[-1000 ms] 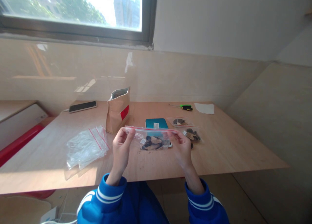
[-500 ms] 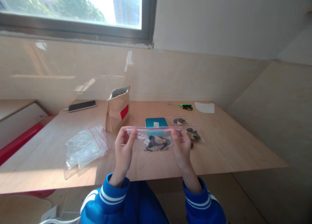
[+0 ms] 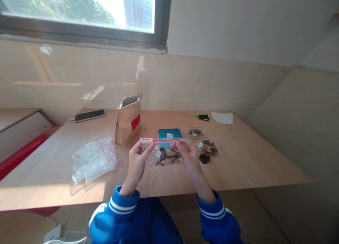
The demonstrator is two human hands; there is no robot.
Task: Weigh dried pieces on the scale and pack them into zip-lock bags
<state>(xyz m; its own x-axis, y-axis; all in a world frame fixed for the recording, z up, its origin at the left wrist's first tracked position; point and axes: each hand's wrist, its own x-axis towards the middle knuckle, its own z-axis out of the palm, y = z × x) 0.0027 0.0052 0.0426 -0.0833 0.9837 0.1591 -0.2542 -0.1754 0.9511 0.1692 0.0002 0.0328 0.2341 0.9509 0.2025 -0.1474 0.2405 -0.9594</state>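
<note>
Between my two hands hangs a clear zip bag (image 3: 167, 156) with a red stripe along its top edge and dark-and-tan dried pieces inside, perhaps dried mushrooms. My left hand (image 3: 139, 158) pinches the left end of the strip between thumb and fingers. Further right along the same strip, my right hand (image 3: 190, 157) grips the bag, thumb in front. Behind the bag lies a teal flat box (image 3: 169, 132) with a small white label, partly covered by the bag's top. One dark loose piece (image 3: 204, 159) rests on the table just right of my right hand.
Two filled zip bags (image 3: 209, 147) lie to the right. Left are several clear zip bags (image 3: 92, 159), a brown paper pouch (image 3: 124, 125) standing with its top open, and a phone (image 3: 90, 115). Screwdrivers (image 3: 202, 117) and white paper (image 3: 222, 117) lie at the back.
My right hand has moved left along the strip, nearer my left hand, uncovering the loose dark piece. My left hand has shifted slightly right.
</note>
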